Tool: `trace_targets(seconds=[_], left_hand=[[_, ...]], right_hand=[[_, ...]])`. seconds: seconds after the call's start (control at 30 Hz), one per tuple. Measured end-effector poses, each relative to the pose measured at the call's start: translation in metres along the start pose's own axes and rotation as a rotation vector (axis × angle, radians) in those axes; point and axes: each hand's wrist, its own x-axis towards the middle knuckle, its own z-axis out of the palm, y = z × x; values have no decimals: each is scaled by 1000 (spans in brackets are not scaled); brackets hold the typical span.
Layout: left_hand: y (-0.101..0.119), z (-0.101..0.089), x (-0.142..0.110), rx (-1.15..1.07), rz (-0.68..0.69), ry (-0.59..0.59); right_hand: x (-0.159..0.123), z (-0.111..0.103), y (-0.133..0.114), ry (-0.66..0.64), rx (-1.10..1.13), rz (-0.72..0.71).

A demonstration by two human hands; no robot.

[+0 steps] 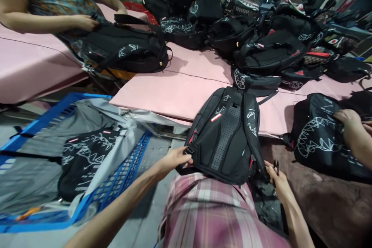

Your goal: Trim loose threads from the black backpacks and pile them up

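A black backpack with white scribble prints on its shoulder straps leans between the pink table edge and my lap, back panel up. At its lower left corner, my left hand is closed on the strap near a buckle. On the other side, my right hand is closed around small dark thread snips, their tips pointing up. Its fingertips touch the lower end of the right shoulder strap; whether they also grip that strap I cannot tell.
A pink-covered table carries several piled backpacks. To the left stands a blue crate with a lining and a printed black backpack inside. One co-worker's hands handle a backpack; another's hand rests on a backpack at right.
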Motion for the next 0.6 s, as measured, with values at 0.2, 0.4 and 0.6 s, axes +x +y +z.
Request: trace_targets(seconds=[0.2,0.4,0.6], left_hand=[[-22,9,-12,-8,-6,12],[-26,-1,-17,103,-18,-173],[-74,-60,-51,426,-175,-346]], right_hand=[[-11,10,8,-115,111,32],[-25,11,26,-196,222,175],[-68,-19,56,-361,1,276]])
